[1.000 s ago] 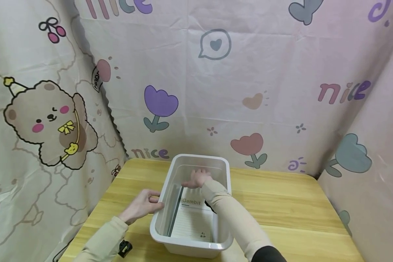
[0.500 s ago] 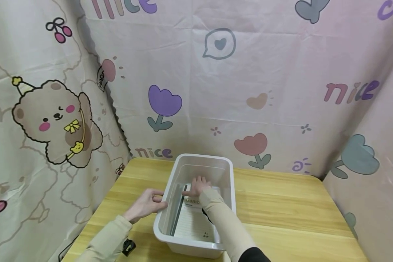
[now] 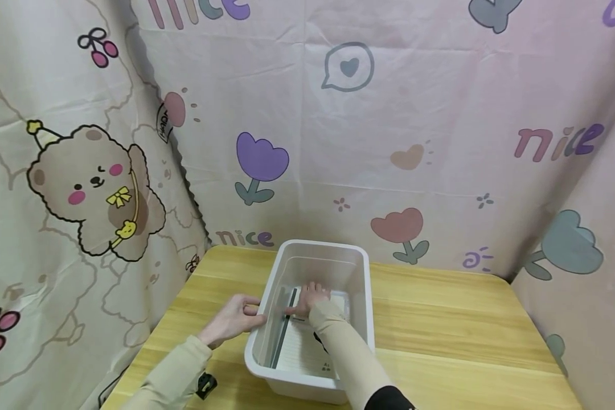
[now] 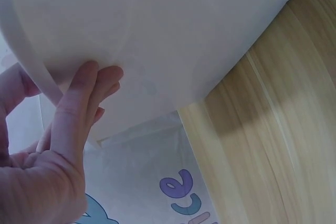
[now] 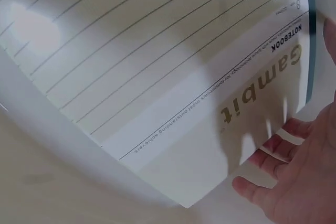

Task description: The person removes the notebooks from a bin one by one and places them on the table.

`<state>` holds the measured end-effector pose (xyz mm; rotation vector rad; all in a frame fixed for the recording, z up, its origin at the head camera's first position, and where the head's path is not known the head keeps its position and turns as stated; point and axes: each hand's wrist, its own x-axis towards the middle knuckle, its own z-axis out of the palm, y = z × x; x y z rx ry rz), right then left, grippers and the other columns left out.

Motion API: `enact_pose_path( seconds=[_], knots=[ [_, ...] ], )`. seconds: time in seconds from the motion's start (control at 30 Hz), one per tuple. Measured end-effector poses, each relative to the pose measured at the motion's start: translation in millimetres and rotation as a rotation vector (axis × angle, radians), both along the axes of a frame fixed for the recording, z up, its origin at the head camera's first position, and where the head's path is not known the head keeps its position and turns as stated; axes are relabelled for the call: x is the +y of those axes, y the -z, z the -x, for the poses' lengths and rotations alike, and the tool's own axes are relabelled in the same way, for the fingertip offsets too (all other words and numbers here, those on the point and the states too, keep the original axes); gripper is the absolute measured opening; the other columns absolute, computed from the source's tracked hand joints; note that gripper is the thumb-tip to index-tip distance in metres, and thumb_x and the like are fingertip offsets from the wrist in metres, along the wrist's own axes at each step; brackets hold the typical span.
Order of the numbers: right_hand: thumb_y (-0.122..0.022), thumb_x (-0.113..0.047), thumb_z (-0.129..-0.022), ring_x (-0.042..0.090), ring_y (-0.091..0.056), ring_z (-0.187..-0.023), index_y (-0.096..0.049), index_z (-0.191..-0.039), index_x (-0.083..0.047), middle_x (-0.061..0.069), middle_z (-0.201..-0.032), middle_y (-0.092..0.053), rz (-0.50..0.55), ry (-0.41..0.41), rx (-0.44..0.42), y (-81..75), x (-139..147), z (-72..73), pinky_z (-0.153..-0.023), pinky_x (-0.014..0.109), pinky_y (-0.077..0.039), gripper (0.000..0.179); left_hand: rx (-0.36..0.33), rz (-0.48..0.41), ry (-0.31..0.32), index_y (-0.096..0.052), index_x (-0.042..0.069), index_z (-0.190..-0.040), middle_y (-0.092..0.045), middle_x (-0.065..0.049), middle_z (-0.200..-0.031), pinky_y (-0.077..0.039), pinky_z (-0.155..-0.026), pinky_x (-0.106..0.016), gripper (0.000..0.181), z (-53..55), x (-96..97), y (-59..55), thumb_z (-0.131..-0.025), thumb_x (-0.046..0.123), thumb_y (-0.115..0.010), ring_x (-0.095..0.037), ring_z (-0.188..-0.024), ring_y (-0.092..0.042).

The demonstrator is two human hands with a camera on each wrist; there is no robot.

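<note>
In the head view, a white plastic bin (image 3: pixel 365 273) stands on the table with a Gambit notebook (image 3: pixel 299 350) lying in it, dark spine strip to the left. My left hand (image 3: pixel 233 320) grips the bin's left rim. The left wrist view has its fingers (image 4: pixel 73 111) against the outer wall (image 4: pixel 163 35), the thumb across the rim. Inside the bin, my right hand (image 3: pixel 310 299) is over the notebook's far end, thumb spread toward the spine. Seen from the right wrist, its extended fingertips (image 5: pixel 268 163) are right at the notebook's top edge (image 5: pixel 220 179).
The bin stands on a light wooden table (image 3: pixel 451 330), whose surface extends to its right. A patterned cloth (image 3: pixel 307 142) hangs behind and on both sides. A small black device (image 3: pixel 205 385) is near the left sleeve.
My right hand has moved lower in the bin and nearer me, now covering the Gambit lettering in the head view. The left hand keeps its grip on the rim. The head view has shifted slightly.
</note>
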<state>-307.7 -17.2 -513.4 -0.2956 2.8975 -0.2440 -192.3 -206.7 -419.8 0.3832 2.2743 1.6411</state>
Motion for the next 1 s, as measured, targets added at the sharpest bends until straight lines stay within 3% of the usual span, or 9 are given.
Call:
enact_pose_path(
  seconds=[0.27, 0.57, 1.0],
  knots=[
    [-0.068, -0.080, -0.071, 0.026, -0.050, -0.131, -0.054, -0.137, -0.005, 0.011, -0.137, -0.055, -0.088, -0.011, 0.038, 8.3, 0.8, -4.4, -0.116, 0.049, -0.042, 0.101, 0.008, 0.004, -0.001, -0.048, -0.025, -0.129, -0.067, -0.039, -0.111, -0.065, -0.084, -0.043, 0.048, -1.5, 1.5, 1.2, -0.090, 0.001, -0.060, -0.052, -0.101, -0.070],
    [-0.060, -0.090, -0.067, 0.025, -0.053, -0.124, -0.055, -0.135, -0.009, 0.007, -0.131, -0.057, -0.169, -0.043, 0.121, 25.4, -0.9, 7.6, -0.107, 0.048, -0.048, 0.106, 0.010, 0.013, -0.008, -0.048, -0.025, -0.130, -0.067, -0.040, -0.110, -0.065, -0.083, -0.042, 0.048, 0.7, 1.5, 0.2, -0.091, 0.000, -0.059, -0.053, -0.102, -0.068],
    [-0.060, -0.090, -0.067, 0.024, -0.054, -0.126, -0.055, -0.135, -0.010, 0.008, -0.132, -0.059, -0.250, -0.056, 0.142, 18.3, -2.6, 8.0, -0.108, 0.046, -0.049, 0.105, 0.003, 0.025, -0.026, -0.048, -0.026, -0.130, -0.068, -0.038, -0.111, -0.065, -0.083, -0.043, 0.049, -0.4, 3.0, -1.8, -0.090, 0.000, -0.059, -0.053, -0.104, -0.068]
  ],
)
